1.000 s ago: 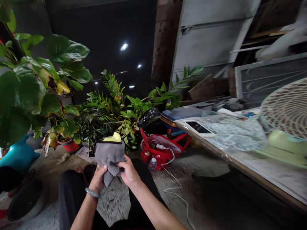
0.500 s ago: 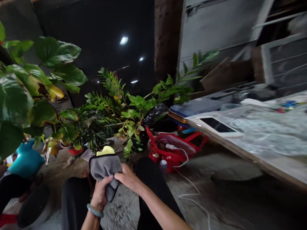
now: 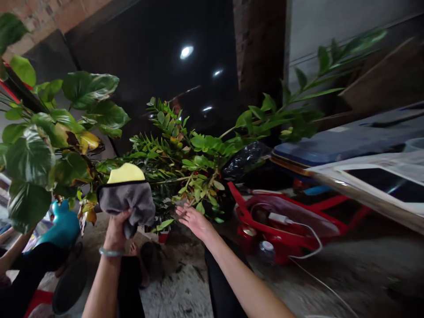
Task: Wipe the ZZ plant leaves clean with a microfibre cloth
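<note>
A grey cloth (image 3: 124, 201) with a yellow side and black edging is bunched in my left hand (image 3: 116, 229), raised in front of the plants. The wrist below it wears a pale green bangle (image 3: 111, 252). My right hand (image 3: 194, 221) is off the cloth, its fingers spread and reaching toward the low leaves of a green leafy plant (image 3: 202, 168); whether a fingertip touches a leaf I cannot tell. Large leaves, some yellowed and browned, belong to another plant (image 3: 29, 154) at the left.
A red bag (image 3: 291, 234) with a white cable and bottle stands on the floor at right, beside a table (image 3: 371, 190) bearing a white-framed device (image 3: 387, 181). At far left are another person's arm (image 3: 15, 247), a teal object (image 3: 61, 225) and a dark basin (image 3: 69, 287).
My right hand has let go of the cloth and opened toward the plant. My left hand has moved up and left with the cloth. The view has turned left, closer to the plants.
</note>
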`<state>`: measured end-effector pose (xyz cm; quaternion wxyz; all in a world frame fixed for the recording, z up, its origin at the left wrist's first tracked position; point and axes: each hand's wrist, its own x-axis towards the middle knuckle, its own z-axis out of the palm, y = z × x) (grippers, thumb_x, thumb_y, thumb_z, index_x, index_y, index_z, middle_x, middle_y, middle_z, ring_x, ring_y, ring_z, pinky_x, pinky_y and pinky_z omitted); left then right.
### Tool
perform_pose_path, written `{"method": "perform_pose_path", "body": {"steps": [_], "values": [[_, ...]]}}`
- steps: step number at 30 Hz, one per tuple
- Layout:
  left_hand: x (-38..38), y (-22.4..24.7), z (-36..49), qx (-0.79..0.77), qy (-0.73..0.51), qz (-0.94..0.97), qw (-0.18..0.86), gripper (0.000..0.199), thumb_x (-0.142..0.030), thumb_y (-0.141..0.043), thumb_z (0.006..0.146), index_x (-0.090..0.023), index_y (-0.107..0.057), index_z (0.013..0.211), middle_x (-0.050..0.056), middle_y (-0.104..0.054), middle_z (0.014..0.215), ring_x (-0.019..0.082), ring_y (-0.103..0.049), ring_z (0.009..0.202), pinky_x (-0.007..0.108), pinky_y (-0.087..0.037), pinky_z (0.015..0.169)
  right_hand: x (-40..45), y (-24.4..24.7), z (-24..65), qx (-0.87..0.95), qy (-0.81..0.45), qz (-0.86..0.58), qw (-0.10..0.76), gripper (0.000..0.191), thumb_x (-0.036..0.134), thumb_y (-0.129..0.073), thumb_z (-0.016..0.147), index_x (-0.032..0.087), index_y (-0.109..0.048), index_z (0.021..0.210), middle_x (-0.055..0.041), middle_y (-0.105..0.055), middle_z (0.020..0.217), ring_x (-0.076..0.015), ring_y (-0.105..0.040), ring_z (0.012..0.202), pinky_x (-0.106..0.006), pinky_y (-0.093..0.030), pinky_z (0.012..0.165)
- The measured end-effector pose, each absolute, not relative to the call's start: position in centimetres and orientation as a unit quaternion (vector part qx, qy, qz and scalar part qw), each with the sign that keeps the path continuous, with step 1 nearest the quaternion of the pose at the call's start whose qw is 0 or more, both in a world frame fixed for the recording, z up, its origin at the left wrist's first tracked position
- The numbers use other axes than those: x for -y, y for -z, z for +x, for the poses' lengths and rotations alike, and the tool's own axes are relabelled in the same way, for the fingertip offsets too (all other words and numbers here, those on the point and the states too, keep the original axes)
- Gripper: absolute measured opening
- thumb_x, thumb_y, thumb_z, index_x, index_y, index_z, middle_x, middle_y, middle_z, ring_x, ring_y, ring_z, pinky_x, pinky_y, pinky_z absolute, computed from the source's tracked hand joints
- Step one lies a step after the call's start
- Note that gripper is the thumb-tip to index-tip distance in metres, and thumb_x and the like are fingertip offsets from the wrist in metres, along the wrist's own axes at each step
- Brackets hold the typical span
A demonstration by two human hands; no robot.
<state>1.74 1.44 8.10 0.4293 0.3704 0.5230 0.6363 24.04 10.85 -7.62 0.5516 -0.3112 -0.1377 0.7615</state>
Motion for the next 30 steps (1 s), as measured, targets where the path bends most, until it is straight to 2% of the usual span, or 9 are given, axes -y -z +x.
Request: {"method": "perform_pose_path", "body": {"steps": [3,8,11,14,16,18,20,25,30], "values": [[-4.3,-8.0,3.3,-0.507,-0.653,0.338,0.45,0.03,-0.023,-0.083,0.054,-0.022,-0.069,0.081,0.001,-0.075,0.081,0.027,-0.071,0.098,0.035,-0.056,0.086,-10.7,7.4,23.5,0.114,-0.784,-0.244,0.56,0.028,0.025,-0.073,0.07,0.022,-0.068,0.098,-0.0062,-0.077,0.087,-0.0243,-0.074,0.085,-0.04,-0.053,0.079],[-3.0,-2.9,3.9,-0.564,-0.536,0.279,0.563,0.029,-0.018,-0.08,0.056,-0.016,-0.07,0.083,0.005,-0.075,0.07,0.022,-0.068,0.063,0.035,-0.057,0.066,-10.2,8.3,24.5,0.132,-0.782,-0.255,0.554,0.032,0.021,-0.073,0.071,0.019,-0.069,0.102,-0.0019,-0.074,0.072,-0.0201,-0.071,0.065,-0.028,-0.049,0.053],[-1.5,-4.5,2.7,-0.538,-0.518,0.284,0.601,0.017,-0.017,-0.079,0.063,-0.016,-0.068,0.075,0.003,-0.071,0.062,0.019,-0.066,0.055,0.03,-0.055,0.058,-10.2,8.8,25.4,0.145,-0.785,-0.262,0.543,0.029,0.02,-0.073,0.071,0.019,-0.07,0.1,-0.0017,-0.074,0.071,-0.0195,-0.071,0.064,-0.026,-0.049,0.049],[-2.7,-9.6,2.0,-0.474,-0.618,0.28,0.561,0.009,-0.013,-0.073,0.07,-0.017,-0.065,0.068,0.001,-0.069,0.059,0.015,-0.064,0.052,0.025,-0.055,0.056,-10.3,9.1,25.9,0.148,-0.784,-0.273,0.538,0.025,0.02,-0.073,0.073,0.021,-0.07,0.098,-0.0011,-0.073,0.069,-0.0189,-0.071,0.063,-0.026,-0.052,0.049],[-4.7,-12.3,2.3,-0.427,-0.685,0.261,0.529,0.007,-0.012,-0.067,0.078,-0.017,-0.067,0.072,0.0,-0.071,0.062,0.014,-0.066,0.055,0.023,-0.057,0.059,-10.2,9.1,25.9,0.143,-0.783,-0.277,0.539,0.024,0.02,-0.072,0.074,0.022,-0.07,0.098,-0.0008,-0.073,0.069,-0.0185,-0.071,0.063,-0.026,-0.052,0.048],[-6.4,-12.6,3.1,-0.422,-0.705,0.224,0.525,0.012,-0.011,-0.06,0.085,-0.017,-0.068,0.078,0.0,-0.073,0.065,0.013,-0.068,0.057,0.024,-0.059,0.062,-9.9,9.1,25.9,0.139,-0.782,-0.275,0.542,0.024,0.021,-0.072,0.075,0.022,-0.07,0.098,-0.001,-0.073,0.069,-0.0184,-0.072,0.063,-0.025,-0.053,0.048],[-6.9,-10.7,4.0,-0.468,-0.663,0.194,0.551,0.016,-0.011,-0.056,0.09,-0.015,-0.069,0.081,0.002,-0.074,0.066,0.014,-0.069,0.057,0.025,-0.06,0.064,-9.6,9.2,25.9,0.14,-0.783,-0.266,0.545,0.024,0.021,-0.072,0.075,0.022,-0.07,0.098,-0.0011,-0.074,0.07,-0.0183,-0.072,0.064,-0.025,-0.053,0.049],[-4.0,-5.8,4.0,-0.54,-0.501,0.209,0.643,0.01,-0.011,-0.062,0.085,-0.007,-0.071,0.084,0.01,-0.076,0.07,0.02,-0.072,0.059,0.032,-0.061,0.064,-9.4,9.3,26.4,0.147,-0.784,-0.249,0.549,0.023,0.023,-0.074,0.073,0.021,-0.071,0.096,-0.0016,-0.074,0.071,-0.018,-0.072,0.064,-0.025,-0.053,0.048],[-6.1,-11.3,3.4,-0.45,-0.578,0.271,0.625,0.006,-0.013,-0.071,0.077,-0.014,-0.067,0.073,0.001,-0.071,0.059,0.015,-0.066,0.051,0.024,-0.056,0.059,-9.7,9.2,26.5,0.153,-0.783,-0.257,0.546,0.025,0.024,-0.074,0.073,0.021,-0.072,0.097,-0.0016,-0.074,0.07,-0.0183,-0.072,0.064,-0.025,-0.053,0.048]]}}
